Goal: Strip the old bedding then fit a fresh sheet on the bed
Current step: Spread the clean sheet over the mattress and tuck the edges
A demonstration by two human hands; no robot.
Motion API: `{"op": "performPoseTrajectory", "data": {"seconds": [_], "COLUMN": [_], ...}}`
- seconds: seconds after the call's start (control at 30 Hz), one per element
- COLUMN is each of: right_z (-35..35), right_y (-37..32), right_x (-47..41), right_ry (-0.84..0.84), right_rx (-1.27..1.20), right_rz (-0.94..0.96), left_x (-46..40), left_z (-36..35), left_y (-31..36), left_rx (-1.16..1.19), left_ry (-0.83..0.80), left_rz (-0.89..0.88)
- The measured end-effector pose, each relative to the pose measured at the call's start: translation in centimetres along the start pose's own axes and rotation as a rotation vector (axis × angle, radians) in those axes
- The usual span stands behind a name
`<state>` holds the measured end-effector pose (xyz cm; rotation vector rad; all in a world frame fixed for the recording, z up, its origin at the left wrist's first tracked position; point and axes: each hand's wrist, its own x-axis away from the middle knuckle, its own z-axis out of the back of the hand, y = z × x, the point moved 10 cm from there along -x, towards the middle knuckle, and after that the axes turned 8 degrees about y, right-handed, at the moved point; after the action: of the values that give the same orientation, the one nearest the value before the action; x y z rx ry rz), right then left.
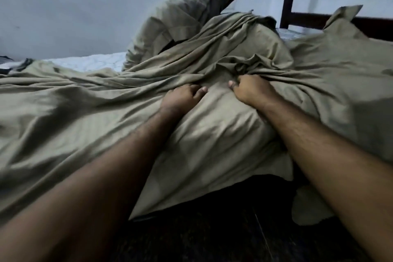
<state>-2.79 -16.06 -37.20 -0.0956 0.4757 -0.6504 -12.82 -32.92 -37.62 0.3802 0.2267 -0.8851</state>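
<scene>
The stripping of the bed was in progress but, as I judged it, far from finished. The olive sheet (74, 117) was already loose and heavily wrinkled; it lay gathered in folds over most of the bed, and one part of it hung down over the near edge towards the dark floor (212, 236). At the far left a strip of the pale mattress (93, 60) was uncovered, which suggested that this corner was already pulled off. The left hand (180, 98) lay on the sheet with its fingers curled into the cloth, and the right hand (248, 89), just beside it, gripped a bunch of the same cloth in a closed fist. Two pillows were on the bed in olive covers: one pillow (182, 19) leaned against the wall (63, 6) at the back, and the other pillow (344, 49) lay at the right near a dark wooden frame (287, 0). What remained, it seemed, was to take the sheet and pillows away completely. No fresh sheet was visible, so the second part of the task was not yet begun.
</scene>
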Motion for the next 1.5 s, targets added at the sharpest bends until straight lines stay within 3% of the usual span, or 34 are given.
{"op": "performPoseTrajectory", "data": {"seconds": [0.1, 0.27, 0.43, 0.53, 0.63, 0.7, 0.77, 0.83, 1.03, 1.27, 1.37, 1.5], "right_z": [1.8, 3.8, 3.0, 2.3, -0.6, -3.7, -6.3, -7.7, -10.6, -10.9, -11.6, -15.7], "right_y": [-1.2, -8.2, -17.8, -19.8, -20.7, -21.4, -22.2, -22.6, -20.7, -20.0, -19.1, -15.7], "right_x": [2.8, 9.6, 18.6, 24.1, 30.5, 33.0, 32.9, 31.4, 30.4, 30.0, 29.4, 30.4], "right_ry": [0.034, 0.103, 0.272, 0.440, 0.474, 0.304, 0.116, 0.033, 0.112, 0.055, -0.212, -0.670], "right_rx": [-0.039, -0.117, 0.102, 0.123, 0.162, 0.196, 0.245, 0.301, 0.409, 0.250, 0.128, 0.253], "right_rz": [0.084, 0.407, 0.966, 1.246, 1.610, 1.763, 1.752, 1.688, 1.490, 1.196, 1.088, 1.009], "left_x": [2.6, 11.0, 21.5, 27.1, 31.5, 33.4, 34.4, 34.5, 34.1, 38.9, 38.7, 38.3], "left_z": [0.2, 3.6, 6.9, 7.2, 3.9, 0.6, -1.9, -2.6, -3.3, -7.7, -5.8, -5.7], "left_y": [0.1, 0.4, -2.6, -6.8, -12.2, -15.2, -16.8, -17.6, -17.7, -18.0, -18.4, -18.7], "left_rx": [0.167, 0.318, 0.561, 0.512, 0.396, 0.319, 0.225, 0.132, 0.049, 0.008, 0.036, -0.022], "left_ry": [-0.044, 0.080, 0.429, 0.563, 0.512, 0.382, 0.262, 0.235, 0.300, 0.468, 0.614, 0.601], "left_rz": [0.033, -0.001, 0.037, 0.161, 0.294, 0.330, 0.316, 0.283, 0.202, 0.131, 0.203, 0.224]}}
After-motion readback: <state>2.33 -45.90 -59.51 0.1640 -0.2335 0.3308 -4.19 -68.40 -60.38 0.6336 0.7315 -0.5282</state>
